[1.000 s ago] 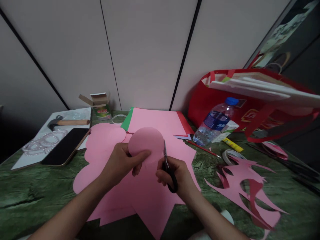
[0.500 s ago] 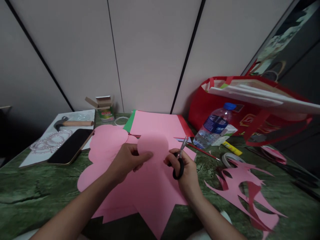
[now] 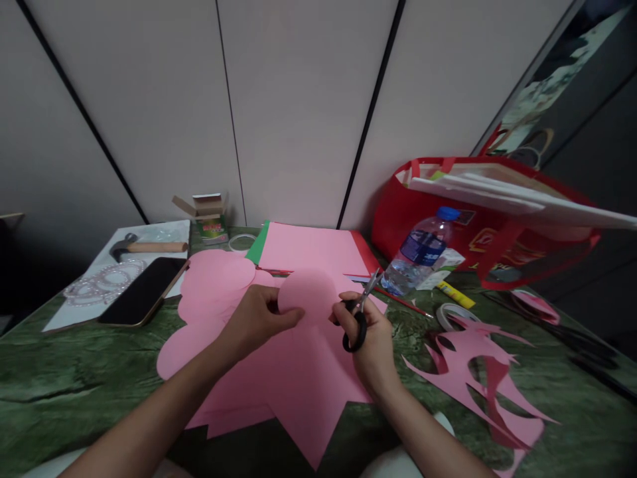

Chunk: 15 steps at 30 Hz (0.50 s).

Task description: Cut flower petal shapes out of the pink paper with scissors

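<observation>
Between thumb and fingers, my left hand point(image 3: 259, 315) pinches the left edge of a round pink paper piece point(image 3: 308, 295). My right hand point(image 3: 371, 335) holds a pair of scissors point(image 3: 355, 332) with black handles, its fingers through and around the loops; the blades point up and away, slightly apart. The right fingertips are close to the paper circle's right edge; whether they touch it I cannot tell. Below both hands lies larger pink paper point(image 3: 298, 392) with pointed corners. More round pink cutouts point(image 3: 213, 279) overlap to the left of my left hand.
Pink paper offcuts point(image 3: 482, 372) and a tape roll point(image 3: 455, 315) lie at right. Behind them are a water bottle point(image 3: 415, 255), a yellow glue stick point(image 3: 455, 294) and a red bag point(image 3: 448, 219). At left are a phone point(image 3: 144, 292), a hammer point(image 3: 149, 246) and a small box point(image 3: 212, 222).
The view has shifted slightly. The paper circle has tilted a little in my left hand, and the scissors have swung slightly to the right at their tips. Both grips stay the same.
</observation>
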{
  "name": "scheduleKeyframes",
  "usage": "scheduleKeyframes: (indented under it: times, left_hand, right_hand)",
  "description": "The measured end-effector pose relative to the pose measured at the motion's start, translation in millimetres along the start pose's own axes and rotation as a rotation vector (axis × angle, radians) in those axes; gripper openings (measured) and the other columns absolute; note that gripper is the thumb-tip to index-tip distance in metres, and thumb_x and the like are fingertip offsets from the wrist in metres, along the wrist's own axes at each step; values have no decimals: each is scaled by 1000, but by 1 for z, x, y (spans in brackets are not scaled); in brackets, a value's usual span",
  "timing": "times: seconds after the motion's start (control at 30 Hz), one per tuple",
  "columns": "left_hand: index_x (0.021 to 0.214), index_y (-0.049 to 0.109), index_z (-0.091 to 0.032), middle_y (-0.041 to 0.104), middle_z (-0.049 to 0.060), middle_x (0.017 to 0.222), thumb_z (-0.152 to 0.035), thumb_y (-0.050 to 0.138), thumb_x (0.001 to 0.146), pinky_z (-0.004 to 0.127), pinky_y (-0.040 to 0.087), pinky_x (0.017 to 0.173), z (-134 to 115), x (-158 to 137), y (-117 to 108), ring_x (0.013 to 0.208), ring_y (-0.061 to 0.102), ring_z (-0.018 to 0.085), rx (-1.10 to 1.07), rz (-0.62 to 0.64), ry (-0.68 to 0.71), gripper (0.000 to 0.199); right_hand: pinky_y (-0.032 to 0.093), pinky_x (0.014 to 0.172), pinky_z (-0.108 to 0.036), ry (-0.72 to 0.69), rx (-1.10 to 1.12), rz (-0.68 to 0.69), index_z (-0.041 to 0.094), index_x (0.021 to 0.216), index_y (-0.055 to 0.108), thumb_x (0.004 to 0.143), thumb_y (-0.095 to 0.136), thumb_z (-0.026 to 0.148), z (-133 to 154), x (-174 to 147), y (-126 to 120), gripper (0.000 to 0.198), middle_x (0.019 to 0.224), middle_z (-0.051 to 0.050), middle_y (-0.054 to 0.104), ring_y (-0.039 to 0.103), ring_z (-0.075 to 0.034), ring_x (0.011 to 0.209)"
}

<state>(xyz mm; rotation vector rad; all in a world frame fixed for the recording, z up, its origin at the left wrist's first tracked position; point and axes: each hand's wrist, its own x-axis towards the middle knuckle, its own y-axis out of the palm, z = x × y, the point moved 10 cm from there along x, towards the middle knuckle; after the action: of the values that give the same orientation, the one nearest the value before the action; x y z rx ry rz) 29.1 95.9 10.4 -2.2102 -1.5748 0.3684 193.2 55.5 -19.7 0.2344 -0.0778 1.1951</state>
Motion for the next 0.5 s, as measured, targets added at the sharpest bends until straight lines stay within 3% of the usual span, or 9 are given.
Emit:
scheduleKeyframes:
  times: [0.13, 0.33, 0.5]
  left_hand:
    - [44, 43, -16, 29, -9, 43, -26, 62, 65, 19, 18, 37, -5, 0, -4, 40, 26, 4, -27, -29, 53, 31]
    - [60, 59, -14, 57, -3, 53, -33, 57, 75, 23, 44, 43, 1, 0, 3, 41, 54, 10, -302, -20, -11, 24]
    - [61, 58, -14, 54, -5, 53, -35, 56, 77, 23, 44, 38, -1, -1, 2, 37, 56, 10, -382, -45, 2, 26]
  right_hand:
    - [42, 55, -25, 18, 29, 19, 20, 83, 54, 69, 64, 26, -3, -1, 2, 18, 61, 4, 56, 55, -12, 58]
    - [40, 50, -24, 27, 2, 116, 19, 73, 53, 65, 67, 26, 3, -7, 15, 17, 58, 4, 54, 52, -12, 54]
    - [36, 46, -23, 26, -111, 253, 18, 65, 53, 67, 65, 26, 4, -14, 31, 14, 56, 3, 54, 45, -11, 50]
